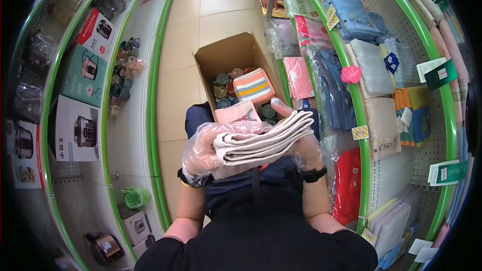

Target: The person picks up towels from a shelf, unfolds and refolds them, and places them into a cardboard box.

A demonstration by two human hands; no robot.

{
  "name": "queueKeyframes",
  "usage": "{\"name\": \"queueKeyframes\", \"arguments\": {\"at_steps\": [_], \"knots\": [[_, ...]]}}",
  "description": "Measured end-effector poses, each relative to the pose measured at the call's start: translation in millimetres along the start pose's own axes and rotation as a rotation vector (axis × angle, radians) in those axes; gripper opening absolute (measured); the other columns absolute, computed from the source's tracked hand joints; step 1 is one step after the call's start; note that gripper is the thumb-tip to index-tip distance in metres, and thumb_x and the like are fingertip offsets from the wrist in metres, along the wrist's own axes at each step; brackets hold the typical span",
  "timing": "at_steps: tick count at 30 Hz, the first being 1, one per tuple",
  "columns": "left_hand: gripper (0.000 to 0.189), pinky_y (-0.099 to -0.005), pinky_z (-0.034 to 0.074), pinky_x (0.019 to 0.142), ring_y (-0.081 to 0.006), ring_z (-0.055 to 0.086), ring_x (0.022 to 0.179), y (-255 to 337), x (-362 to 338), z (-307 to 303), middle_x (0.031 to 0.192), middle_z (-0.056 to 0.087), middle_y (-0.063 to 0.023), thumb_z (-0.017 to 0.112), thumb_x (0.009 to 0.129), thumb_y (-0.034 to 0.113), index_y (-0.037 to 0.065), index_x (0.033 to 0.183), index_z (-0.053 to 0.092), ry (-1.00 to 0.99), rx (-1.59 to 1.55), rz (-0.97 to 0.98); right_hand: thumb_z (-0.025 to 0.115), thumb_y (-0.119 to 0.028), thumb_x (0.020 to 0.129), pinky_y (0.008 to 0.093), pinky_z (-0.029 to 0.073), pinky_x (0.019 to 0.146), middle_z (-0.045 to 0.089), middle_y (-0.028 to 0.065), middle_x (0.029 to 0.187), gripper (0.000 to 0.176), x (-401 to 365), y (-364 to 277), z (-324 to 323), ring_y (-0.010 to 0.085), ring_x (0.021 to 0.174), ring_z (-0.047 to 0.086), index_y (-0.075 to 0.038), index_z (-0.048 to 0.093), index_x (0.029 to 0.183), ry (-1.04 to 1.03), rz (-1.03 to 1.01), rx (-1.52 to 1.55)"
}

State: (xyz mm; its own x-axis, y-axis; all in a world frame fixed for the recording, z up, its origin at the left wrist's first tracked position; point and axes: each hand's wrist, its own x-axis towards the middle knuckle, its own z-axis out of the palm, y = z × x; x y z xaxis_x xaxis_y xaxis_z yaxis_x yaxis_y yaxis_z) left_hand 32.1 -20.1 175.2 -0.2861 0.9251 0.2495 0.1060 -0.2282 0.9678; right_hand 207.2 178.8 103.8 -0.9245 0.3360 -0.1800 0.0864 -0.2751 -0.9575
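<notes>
We hold a stack of folded beige towels [263, 138] at chest height over the aisle. Our left hand [201, 155], under clear plastic wrap [236, 126], clasps 1 end, and our right hand [305, 146] grips the other. Just beyond stands an open cardboard box [226, 52] holding a striped towel [253, 86] — green-edged shelves [153, 85] flank us on 2 sides.

We log colours: folded towels [261, 143] beige, plain; striped towel [253, 85] orange/white/grey-blue; adj. towel [238, 113] pink; cardboard box [226, 52] brown; shelf rails [152, 100] green.
</notes>
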Motion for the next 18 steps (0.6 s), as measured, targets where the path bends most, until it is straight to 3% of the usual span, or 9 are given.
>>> {"name": "queueKeyframes", "arguments": {"at_steps": [2,3,4,5,6,9,11,15,18], "knots": [[0.041,-0.0312,0.048,0.075,-0.0285,0.063,0.085,19,6,6,0.096,0.063,-0.0160,0.070,0.070,0.013,-0.001,0.107,0.058,0.021,0.180,0.026,0.078,-0.008,0.067,0.0289,0.048,0.087,0.063,0.0110,0.107,0.055,-18,-22,4,0.0141,0.096,0.060,0.005,0.055,0.115,0.004,-0.376,-0.180],[0.039,-0.0314,0.048,0.075,-0.0290,0.063,0.086,24,6,8,0.097,0.063,-0.0157,0.069,0.070,0.010,-0.001,0.106,0.057,0.102,0.269,0.004,0.076,-0.007,0.068,0.0277,0.051,0.079,0.067,0.0109,0.096,0.041,-24,-46,16,0.0162,0.085,0.064,0.005,0.061,0.104,0.139,-0.398,-0.223],[0.037,-0.0316,0.048,0.076,-0.0295,0.063,0.087,25,6,11,0.098,0.063,-0.0154,0.068,0.071,0.007,0.000,0.106,0.057,0.184,0.360,-0.018,0.076,-0.008,0.068,0.0273,0.051,0.079,0.067,0.0110,0.094,0.039,-23,-43,18,0.0159,0.086,0.064,0.005,0.061,0.101,0.170,-0.342,-0.083],[0.037,-0.0308,0.048,0.082,-0.0207,0.063,0.091,22,7,16,0.102,0.064,-0.0121,0.068,0.074,0.013,-0.001,0.107,0.057,0.266,0.410,-0.012,0.075,-0.008,0.068,0.0277,0.051,0.077,0.067,0.0110,0.093,0.036,-25,-46,18,0.0165,0.084,0.064,0.004,0.062,0.099,0.215,-0.416,-0.219],[0.036,-0.0312,0.046,0.086,-0.0209,0.061,0.096,12,6,19,0.105,0.063,-0.0135,0.068,0.075,0.008,-0.001,0.107,0.054,0.344,0.427,0.019,0.075,-0.008,0.068,0.0280,0.051,0.074,0.067,0.0109,0.092,0.033,-27,-50,19,0.0172,0.082,0.065,0.003,0.063,0.097,0.258,-0.490,-0.356],[0.038,-0.0326,0.045,0.089,-0.0234,0.060,0.100,-17,2,33,0.109,0.061,-0.0157,0.069,0.076,0.008,0.000,0.108,0.051,0.537,0.226,0.017,0.073,-0.008,0.069,0.0288,0.051,0.069,0.067,0.0111,0.088,0.028,-34,-47,17,0.0190,0.078,0.065,0.001,0.063,0.094,0.353,-0.545,-0.627],[0.039,-0.0344,0.044,0.091,-0.0271,0.059,0.103,-24,2,38,0.111,0.060,-0.0180,0.071,0.076,0.013,0.002,0.107,0.050,0.644,-0.057,0.123,0.072,-0.008,0.070,0.0289,0.050,0.068,0.067,0.0112,0.087,0.026,-37,-44,20,0.0197,0.076,0.065,0.000,0.063,0.093,0.375,-0.581,-0.601],[0.033,-0.0393,0.045,0.091,-0.0327,0.057,0.106,-17,2,21,0.116,0.056,-0.0230,0.076,0.072,0.018,0.005,0.094,0.055,0.421,0.254,0.198,0.073,-0.010,0.070,0.0285,0.050,0.068,0.067,0.0120,0.088,0.024,-41,-53,32,0.0208,0.077,0.065,0.000,0.063,0.091,0.396,-0.591,-0.524],[0.032,-0.0422,0.046,0.091,-0.0351,0.056,0.107,-42,-7,13,0.119,0.054,-0.0251,0.076,0.073,0.019,0.005,0.094,0.057,0.429,0.123,0.311,0.075,-0.012,0.070,0.0283,0.050,0.071,0.067,0.0130,0.090,0.030,-40,-49,34,0.0212,0.080,0.066,0.000,0.063,0.094,0.400,-0.500,-0.516]]}}
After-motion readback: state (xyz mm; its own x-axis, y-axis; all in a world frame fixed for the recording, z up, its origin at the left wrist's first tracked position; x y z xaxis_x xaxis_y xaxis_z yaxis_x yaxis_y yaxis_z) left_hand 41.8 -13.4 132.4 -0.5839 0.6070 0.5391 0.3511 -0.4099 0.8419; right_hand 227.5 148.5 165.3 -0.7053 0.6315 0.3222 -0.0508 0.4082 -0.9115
